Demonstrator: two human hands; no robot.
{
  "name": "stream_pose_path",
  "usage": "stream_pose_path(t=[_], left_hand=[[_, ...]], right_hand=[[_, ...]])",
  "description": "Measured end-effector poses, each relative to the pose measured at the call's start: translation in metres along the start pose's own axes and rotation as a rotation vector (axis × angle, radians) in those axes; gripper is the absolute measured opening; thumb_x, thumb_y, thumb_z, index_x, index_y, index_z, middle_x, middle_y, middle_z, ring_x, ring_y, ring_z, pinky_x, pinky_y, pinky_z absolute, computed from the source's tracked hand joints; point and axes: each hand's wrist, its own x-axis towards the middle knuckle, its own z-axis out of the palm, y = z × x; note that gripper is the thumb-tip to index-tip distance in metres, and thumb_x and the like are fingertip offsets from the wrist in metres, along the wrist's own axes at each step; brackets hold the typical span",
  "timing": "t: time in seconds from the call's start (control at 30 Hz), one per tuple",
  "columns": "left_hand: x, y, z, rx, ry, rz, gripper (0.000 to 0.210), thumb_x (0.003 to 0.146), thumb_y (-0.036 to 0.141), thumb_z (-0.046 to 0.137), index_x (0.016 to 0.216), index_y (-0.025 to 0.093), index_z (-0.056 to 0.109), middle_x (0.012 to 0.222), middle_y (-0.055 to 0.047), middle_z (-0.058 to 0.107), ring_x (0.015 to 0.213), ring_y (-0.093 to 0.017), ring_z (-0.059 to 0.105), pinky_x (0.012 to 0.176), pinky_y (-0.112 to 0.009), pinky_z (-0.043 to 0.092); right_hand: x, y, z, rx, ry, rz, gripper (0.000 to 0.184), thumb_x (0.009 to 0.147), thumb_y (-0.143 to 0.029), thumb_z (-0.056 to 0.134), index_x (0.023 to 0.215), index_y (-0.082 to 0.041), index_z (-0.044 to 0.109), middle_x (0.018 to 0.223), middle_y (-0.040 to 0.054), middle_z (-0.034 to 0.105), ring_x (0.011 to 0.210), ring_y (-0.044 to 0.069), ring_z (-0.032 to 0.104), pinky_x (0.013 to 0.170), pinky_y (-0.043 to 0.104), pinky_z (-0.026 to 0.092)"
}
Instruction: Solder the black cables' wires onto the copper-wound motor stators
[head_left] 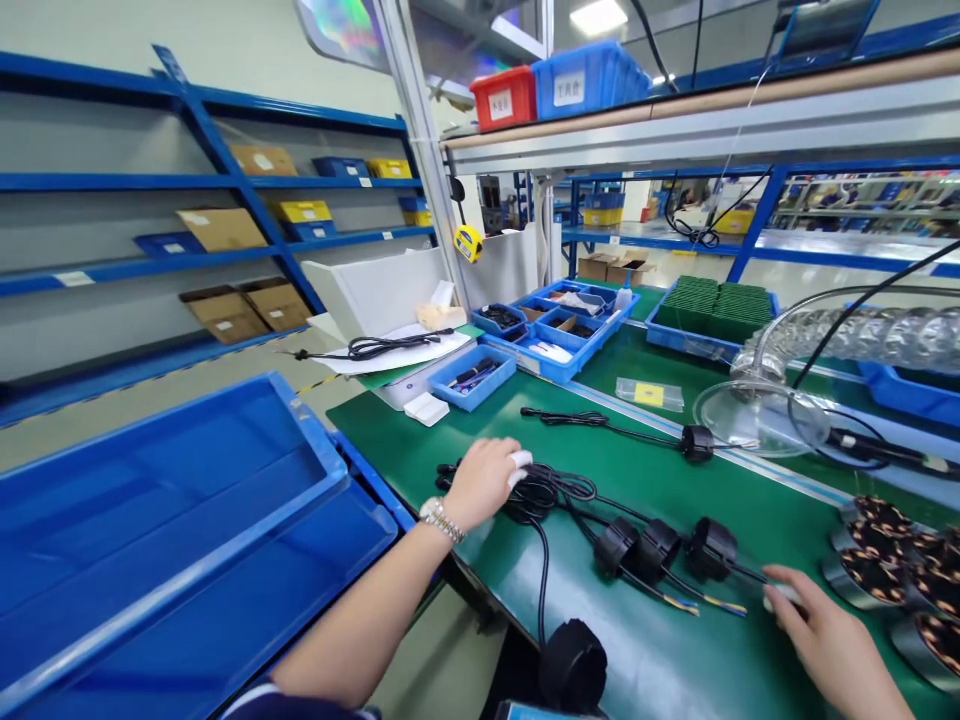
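Observation:
My left hand (pixel 484 482), with a white finger cot and a wristwatch, is closed over coiled black power cables (pixel 544 492) lying on the green bench. To the right, my right hand (pixel 821 625) pinches the end of a cable just past its black round cap (pixel 711 549). Two more black caps (pixel 658 550) lie beside that one, their cables ending in bare blue and yellow wires (pixel 682 604). At the bench's front edge sits a larger-looking black cap (pixel 574 664) on another cable. The wire ends between my right fingers are hidden.
A further cable with a cap (pixel 697 443) lies behind. Metal ring parts with copper windings (pixel 870 565) stand at right, near a clear fume hood (pixel 757 415). Blue parts trays (pixel 555 368) are at the back. A large blue bin (pixel 165 540) stands left of the bench.

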Motion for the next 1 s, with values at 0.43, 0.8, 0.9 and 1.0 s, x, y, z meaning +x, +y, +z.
stream_pose_path(t=[0.43,0.8,0.9,1.0], left_hand=[[0.102,0.181,0.023,-0.549,-0.299,0.831,0.036,0.079,0.031,0.053,0.114,0.023,0.055,0.106,-0.006,0.062,0.098,-0.021,0.056,0.084,-0.029,0.041],[0.1,0.196,0.042,-0.679,-0.278,0.644,0.018,0.077,0.03,0.056,0.083,0.02,0.069,0.076,-0.003,0.067,0.072,-0.016,0.058,0.068,-0.025,0.044],[0.095,0.196,0.04,-0.673,-0.175,0.608,0.015,0.075,0.03,0.059,0.08,0.02,0.069,0.073,-0.003,0.064,0.072,-0.016,0.056,0.07,-0.027,0.043],[0.093,0.193,0.041,-0.687,-0.112,0.621,0.014,0.075,0.03,0.059,0.081,0.021,0.067,0.078,-0.004,0.063,0.076,-0.016,0.055,0.073,-0.029,0.043]], right_hand=[[-0.02,-0.062,-0.024,0.207,0.246,-0.171,0.017,0.08,-0.03,0.048,0.085,-0.022,0.062,0.083,0.0047,0.066,0.077,0.019,0.061,0.072,0.032,0.048],[-0.011,-0.073,-0.02,0.733,0.342,0.006,0.013,0.071,-0.031,0.062,0.077,-0.02,0.068,0.076,0.0038,0.065,0.073,0.016,0.056,0.073,0.03,0.044],[-0.004,-0.075,-0.02,1.139,0.238,0.179,0.017,0.07,-0.033,0.063,0.071,-0.016,0.066,0.063,0.0021,0.061,0.059,0.012,0.053,0.062,0.027,0.043],[0.0,-0.08,-0.019,1.303,0.173,0.216,0.024,0.07,-0.037,0.061,0.072,-0.014,0.064,0.059,0.0011,0.058,0.054,0.01,0.052,0.056,0.026,0.043]])
